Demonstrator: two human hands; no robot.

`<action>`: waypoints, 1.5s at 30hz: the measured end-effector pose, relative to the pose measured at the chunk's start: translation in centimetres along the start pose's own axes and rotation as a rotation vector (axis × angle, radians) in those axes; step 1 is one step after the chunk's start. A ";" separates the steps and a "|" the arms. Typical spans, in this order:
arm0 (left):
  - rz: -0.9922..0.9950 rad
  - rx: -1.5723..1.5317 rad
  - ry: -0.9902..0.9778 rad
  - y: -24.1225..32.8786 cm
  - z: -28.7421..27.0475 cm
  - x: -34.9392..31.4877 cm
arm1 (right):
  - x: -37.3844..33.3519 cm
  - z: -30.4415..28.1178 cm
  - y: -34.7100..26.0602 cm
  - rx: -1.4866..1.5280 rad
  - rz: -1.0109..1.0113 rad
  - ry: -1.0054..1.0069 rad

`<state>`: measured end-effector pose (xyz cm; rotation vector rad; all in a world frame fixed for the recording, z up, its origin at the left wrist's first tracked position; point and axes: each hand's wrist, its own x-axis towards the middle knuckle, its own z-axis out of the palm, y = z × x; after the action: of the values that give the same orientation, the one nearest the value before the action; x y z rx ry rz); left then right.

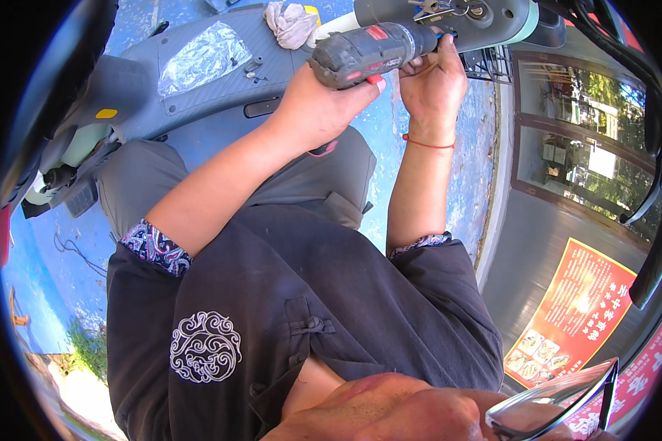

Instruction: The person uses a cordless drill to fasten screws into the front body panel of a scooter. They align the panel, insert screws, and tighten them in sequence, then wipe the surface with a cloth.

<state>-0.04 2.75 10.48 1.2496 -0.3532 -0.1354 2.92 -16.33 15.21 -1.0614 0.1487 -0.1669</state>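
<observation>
My left hand (318, 105) grips a dark grey power drill (364, 53) with red marks. The drill lies nearly level, its chuck pointing right toward a rounded grey scooter panel (485, 23). Just past the chuck, my right hand (432, 84) is closed, thumb and fingers pinched by the drill's tip at the panel's edge. What sits between those fingertips is too small to make out. A red cord bracelet (428, 145) circles my right wrist. On the panel above lies a bunch of keys (435, 9).
The scooter's dark grey footboard (143, 55) carries a clear plastic bag (207, 60), small metal parts (254, 66) and a crumpled cloth (290, 23). A black wire basket (487, 65) is beyond my right hand. Blue floor (478, 132) borders a windowed wall (585, 121) with a red poster (570, 316).
</observation>
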 end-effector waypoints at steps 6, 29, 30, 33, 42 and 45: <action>-0.046 -0.156 -0.053 -0.7 -0.3 -0.2 | 0.1 -0.4 0.3 -0.003 -0.001 -0.047; -0.212 -0.201 -0.021 -8.1 -8.9 -7.3 | -2.6 -2.7 8.5 -0.088 0.179 0.140; -0.313 -0.263 -0.032 -8.3 -9.3 -7.6 | -2.7 -2.8 9.1 -0.060 0.195 0.162; -0.463 -0.309 -0.038 -8.0 -9.9 -7.6 | -2.4 -3.3 9.8 -0.022 0.193 0.188; -0.339 -0.429 -0.047 -7.1 -8.9 -4.0 | -1.8 -4.1 6.3 -0.012 0.220 0.207; -0.303 -0.427 -0.134 -8.5 -8.4 -2.6 | -2.7 -4.5 5.8 -0.157 0.286 0.194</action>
<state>1.12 8.34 -0.31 0.8646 -0.2317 -0.5294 -0.22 -16.81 8.07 -1.1670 0.4928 0.0009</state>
